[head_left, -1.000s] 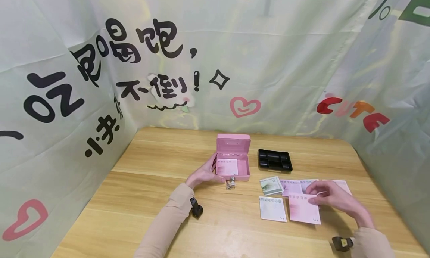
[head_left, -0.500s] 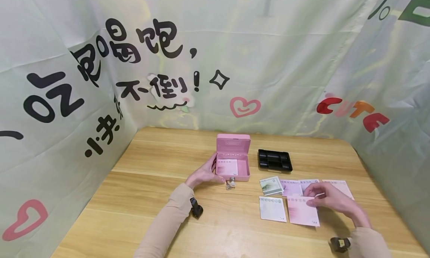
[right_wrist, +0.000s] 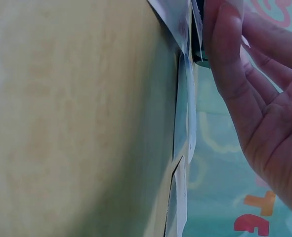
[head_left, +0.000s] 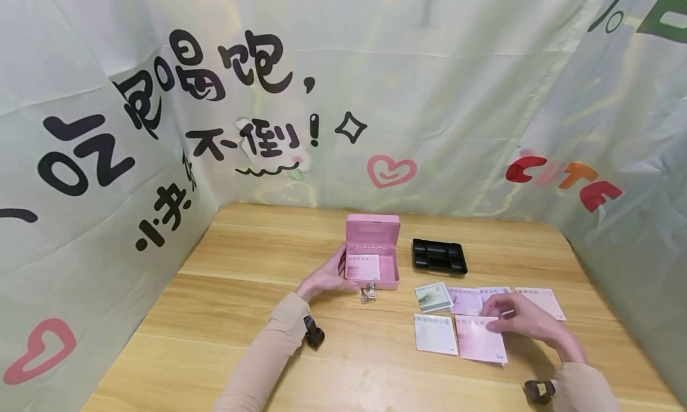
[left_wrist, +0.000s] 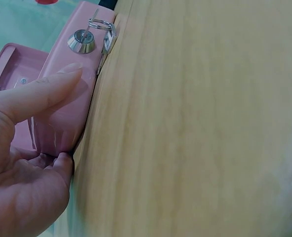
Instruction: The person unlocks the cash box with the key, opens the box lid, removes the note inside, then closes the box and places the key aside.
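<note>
A pink cash box (head_left: 373, 228) stands with its lid raised, and a pink paper note (head_left: 363, 268) lies inside at the left. My left hand (head_left: 327, 279) grips the box's left side, its thumb laid along the front wall, seen close in the left wrist view. Keys on a ring (left_wrist: 107, 39) hang from the lock (left_wrist: 80, 43) on that wall. My right hand (head_left: 523, 321) pinches another pink paper note (head_left: 479, 340) by its upper right corner, low over the table. Just left of that note lies a whitish paper note (head_left: 436, 334).
Behind the held note lie a green note (head_left: 433, 297), a purple note (head_left: 464, 300) and a bluish note (head_left: 491, 291), partly covered. A pale pink note (head_left: 542, 303) lies farther right. A black compartment tray (head_left: 440, 268) sits right of the box. Printed cloth (head_left: 456, 102) encloses the table.
My right hand has shifted slightly left and toward me with the pink note, bringing it close beside the whitish one. My left hand and the cash box have stayed in place.
</note>
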### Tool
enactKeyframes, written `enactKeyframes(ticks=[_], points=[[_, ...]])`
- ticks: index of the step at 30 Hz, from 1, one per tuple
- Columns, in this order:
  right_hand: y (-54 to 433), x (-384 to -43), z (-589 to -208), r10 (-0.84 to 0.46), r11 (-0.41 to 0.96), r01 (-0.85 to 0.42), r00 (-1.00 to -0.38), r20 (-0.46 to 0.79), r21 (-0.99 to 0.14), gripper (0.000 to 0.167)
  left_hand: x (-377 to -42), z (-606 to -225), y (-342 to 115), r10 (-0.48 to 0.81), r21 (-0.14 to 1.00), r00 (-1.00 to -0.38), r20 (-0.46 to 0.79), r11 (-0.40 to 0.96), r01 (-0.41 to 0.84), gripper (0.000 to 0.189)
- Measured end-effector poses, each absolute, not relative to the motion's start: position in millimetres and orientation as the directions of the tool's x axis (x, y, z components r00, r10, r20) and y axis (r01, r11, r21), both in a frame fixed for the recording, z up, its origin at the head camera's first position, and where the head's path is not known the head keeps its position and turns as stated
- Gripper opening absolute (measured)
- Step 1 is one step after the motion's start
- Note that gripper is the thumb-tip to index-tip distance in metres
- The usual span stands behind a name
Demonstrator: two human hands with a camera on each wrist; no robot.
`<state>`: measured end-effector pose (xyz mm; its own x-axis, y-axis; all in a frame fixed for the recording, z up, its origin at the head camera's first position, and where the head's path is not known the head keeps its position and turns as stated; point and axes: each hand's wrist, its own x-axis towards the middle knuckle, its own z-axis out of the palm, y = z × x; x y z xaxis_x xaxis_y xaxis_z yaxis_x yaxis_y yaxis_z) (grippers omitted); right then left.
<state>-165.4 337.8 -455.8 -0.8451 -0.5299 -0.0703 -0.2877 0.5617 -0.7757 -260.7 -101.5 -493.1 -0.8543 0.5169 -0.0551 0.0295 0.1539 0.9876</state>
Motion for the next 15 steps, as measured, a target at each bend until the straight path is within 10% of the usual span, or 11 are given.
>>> enactKeyframes(ticks=[15], points=[[335.4, -164.2, -454.6, -0.508, 0.589, -0.251, -0.854, -0.111, -0.768, 0.018, -262.4, -495.5, -102.6, 0.523, 0.986, -0.851, -0.051, 0.160, 0.039, 0.125]])
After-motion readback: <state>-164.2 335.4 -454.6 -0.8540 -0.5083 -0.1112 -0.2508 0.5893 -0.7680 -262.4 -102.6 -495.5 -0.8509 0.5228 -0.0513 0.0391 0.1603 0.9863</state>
